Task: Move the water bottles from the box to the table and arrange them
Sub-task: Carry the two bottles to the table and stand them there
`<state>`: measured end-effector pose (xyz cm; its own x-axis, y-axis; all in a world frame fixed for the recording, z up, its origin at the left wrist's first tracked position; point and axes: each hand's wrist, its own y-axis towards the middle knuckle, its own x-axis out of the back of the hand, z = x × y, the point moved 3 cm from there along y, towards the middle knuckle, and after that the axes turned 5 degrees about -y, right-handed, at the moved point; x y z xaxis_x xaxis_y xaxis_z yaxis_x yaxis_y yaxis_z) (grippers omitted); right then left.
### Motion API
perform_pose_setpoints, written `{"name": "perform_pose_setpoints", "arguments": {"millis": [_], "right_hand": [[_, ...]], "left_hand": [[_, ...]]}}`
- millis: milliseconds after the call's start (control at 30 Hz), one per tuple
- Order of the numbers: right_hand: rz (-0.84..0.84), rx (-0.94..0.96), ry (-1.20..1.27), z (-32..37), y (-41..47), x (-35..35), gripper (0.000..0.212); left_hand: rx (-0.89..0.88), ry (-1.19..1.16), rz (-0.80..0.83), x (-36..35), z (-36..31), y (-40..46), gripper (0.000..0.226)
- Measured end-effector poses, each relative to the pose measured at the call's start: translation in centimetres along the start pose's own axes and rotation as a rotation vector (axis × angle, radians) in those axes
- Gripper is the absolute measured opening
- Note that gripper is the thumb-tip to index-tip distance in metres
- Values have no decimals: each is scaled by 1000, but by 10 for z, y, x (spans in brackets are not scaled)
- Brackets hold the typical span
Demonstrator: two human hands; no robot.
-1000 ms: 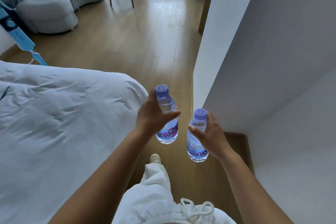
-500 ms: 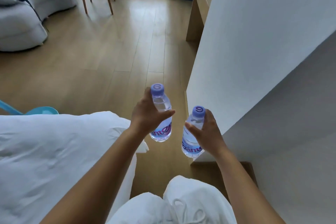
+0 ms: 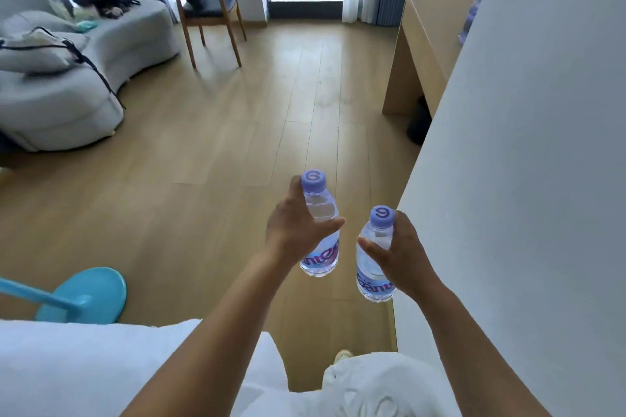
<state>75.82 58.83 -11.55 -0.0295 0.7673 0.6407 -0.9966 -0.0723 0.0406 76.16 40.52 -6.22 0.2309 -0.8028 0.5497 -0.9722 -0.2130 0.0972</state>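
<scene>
Over wood floor (image 3: pixel 210 159): each grip mid-bottle, left hand (image 3: pixel 294 230) on left bottle (image 3: pixel 320 230), right hand (image 3: pixel 403 254) on right bottle (image 3: pixel 374 257).

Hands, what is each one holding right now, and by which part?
Left hand grips one bottle around its upper body, below the cap. Right hand grips the other bottle likewise.

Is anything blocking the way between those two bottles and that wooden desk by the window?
Nothing visible on the floor. The left hand and right hand each hold a water bottle over bare wooden floor. The white wall on the right hides part of the desk.
</scene>
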Motion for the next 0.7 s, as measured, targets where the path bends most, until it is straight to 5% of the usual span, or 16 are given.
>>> {"name": "perform_pose_setpoints", "arguments": {"millis": [333,700], "right_hand": [[6,1,-19,-2,189,2,48],[-190,-138,-17,-9,430,2,39]], "left_hand": [[3,-36,12,-26,-1,192,67],[-189,-41,193,-78,-21,471,61]]}}
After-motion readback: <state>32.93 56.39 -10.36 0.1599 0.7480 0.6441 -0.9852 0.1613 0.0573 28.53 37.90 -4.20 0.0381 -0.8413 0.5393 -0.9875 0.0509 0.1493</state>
